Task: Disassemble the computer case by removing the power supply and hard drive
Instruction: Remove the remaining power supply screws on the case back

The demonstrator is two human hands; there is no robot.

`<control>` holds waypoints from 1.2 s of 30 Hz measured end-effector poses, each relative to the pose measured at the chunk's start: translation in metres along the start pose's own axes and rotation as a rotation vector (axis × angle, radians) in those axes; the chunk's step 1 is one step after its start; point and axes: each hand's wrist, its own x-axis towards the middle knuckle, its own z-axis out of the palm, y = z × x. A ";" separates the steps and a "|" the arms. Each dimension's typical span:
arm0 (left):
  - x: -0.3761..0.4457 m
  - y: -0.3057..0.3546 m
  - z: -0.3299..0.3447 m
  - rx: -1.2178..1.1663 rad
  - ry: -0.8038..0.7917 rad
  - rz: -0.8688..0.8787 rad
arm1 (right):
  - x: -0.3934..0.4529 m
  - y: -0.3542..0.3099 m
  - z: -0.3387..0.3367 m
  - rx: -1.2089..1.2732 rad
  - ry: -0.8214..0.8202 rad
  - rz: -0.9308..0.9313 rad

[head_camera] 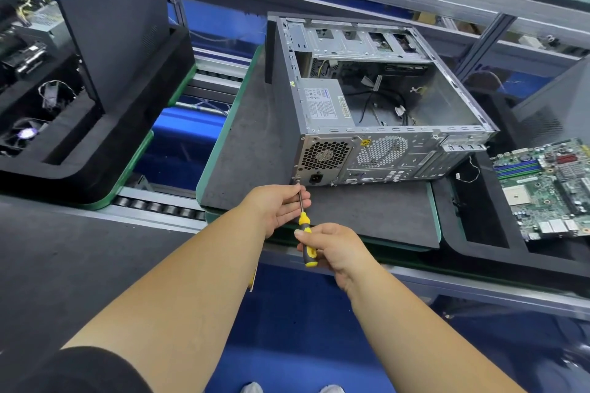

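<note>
So your computer case [383,99] is lying open side up on the grey mat [252,137], a bit to the far right of your hands, with the power supply [324,105] still seated in its near-left corner. I can't make out the hard drive for sure in the far bay. Your right hand [335,246] has its fingers wrapped round the yellow handle of the screwdriver [305,226], and your left hand [277,204] is pinching the shaft near the tip, which sits at the screw [297,180] on the near-left bottom corner of the back panel. Looks like you're on the PSU mounting screws, so early days. Keep the shaft dead straight in line with the screw, push in firmly before you turn, and let the left fingers just guide instead of squeezing. That corner is right by the mat, so watch the screw doesn't drop and roll off toward the rollers [159,207]. The motherboard [549,188] is off to the right.
</note>
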 end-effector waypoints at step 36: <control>0.001 -0.006 0.003 0.063 0.028 0.045 | -0.001 -0.014 -0.004 -0.139 0.043 -0.072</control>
